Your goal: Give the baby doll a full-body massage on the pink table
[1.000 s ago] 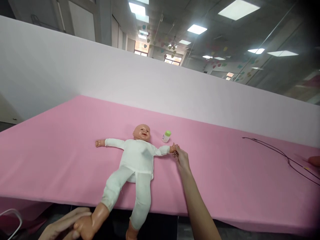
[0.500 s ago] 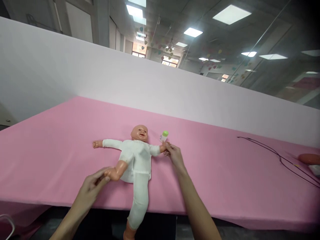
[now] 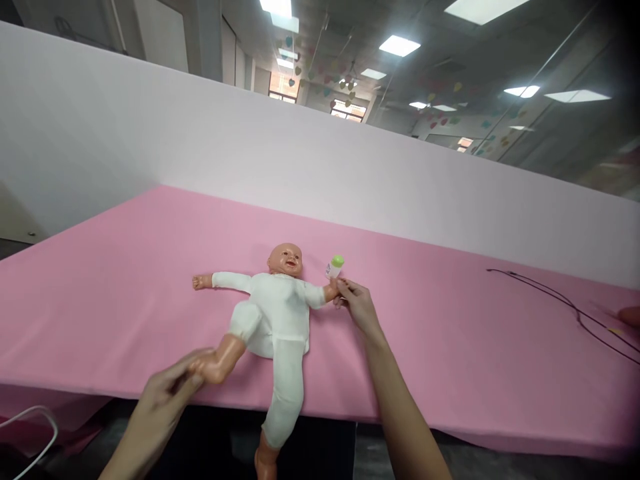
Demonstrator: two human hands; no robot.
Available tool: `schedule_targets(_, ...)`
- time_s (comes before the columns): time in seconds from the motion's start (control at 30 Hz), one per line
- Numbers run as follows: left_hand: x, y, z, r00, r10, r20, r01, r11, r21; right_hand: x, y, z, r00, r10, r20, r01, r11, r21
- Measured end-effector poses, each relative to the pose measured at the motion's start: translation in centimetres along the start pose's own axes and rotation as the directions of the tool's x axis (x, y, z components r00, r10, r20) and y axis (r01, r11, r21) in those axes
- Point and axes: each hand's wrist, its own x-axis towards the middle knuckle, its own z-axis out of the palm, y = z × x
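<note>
A baby doll (image 3: 281,307) in a white cloth body lies on its back, head away from me, on a pink-covered table (image 3: 440,353). My left hand (image 3: 163,400) pinches the toes of the doll's foot on the left, holding that leg bent and out to the side. The doll's other leg hangs over the table's front edge. With thumb and fingers, my right hand (image 3: 357,303) grips the doll's hand on the right. Just beyond it stands a small white bottle with a green cap (image 3: 335,267).
A white partition (image 3: 320,167) runs behind the table. Thin dark cords (image 3: 555,297) lie at the right, near an orange-brown object (image 3: 629,316) cut off by the frame. A white cable (image 3: 43,427) loops at the lower left.
My left hand has drawn the doll's foot down and to the left, so that leg is straighter. My right hand keeps its hold on the doll's hand. The view has shifted slightly.
</note>
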Motion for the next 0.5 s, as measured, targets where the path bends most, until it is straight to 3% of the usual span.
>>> schedule_targets(0.13, 5.7, 2.3, 5.1, 0.991, 0.118, 0.061, -0.11, 0.987, -0.12, -1.7, 0.3, 3.5, 0.97, 0.005, 0.244, 0.03, 0.99, -0.14)
schedule_targets(0.23, 6.5, 2.0, 5.8, 0.988, 0.137, 0.073, -0.125, 0.982, -0.143, -1.5, 1.0, 3.1, 0.979, 0.012, 0.206, 0.014, 0.992, -0.126)
schedule_targets(0.33, 3.6, 0.8, 3.2, 0.991, 0.121, 0.065, -0.118, 0.992, -0.035, 0.1, 1.5, -0.4, 0.998, 0.067, -0.02, -0.067, 0.997, -0.025)
schedule_targets(0.43, -1.2, -1.2, -0.7, 0.994, 0.086, 0.063, -0.091, 0.993, 0.074, 1.9, 2.9, -4.7, 0.953, 0.158, -0.26, -0.135, 0.985, 0.103)
schedule_targets(0.5, -4.0, -3.1, -2.5, 0.99, 0.068, 0.126, -0.082, 0.991, 0.11, 2.7, 4.5, -6.7, 0.916, 0.22, -0.337, -0.188, 0.974, 0.124)
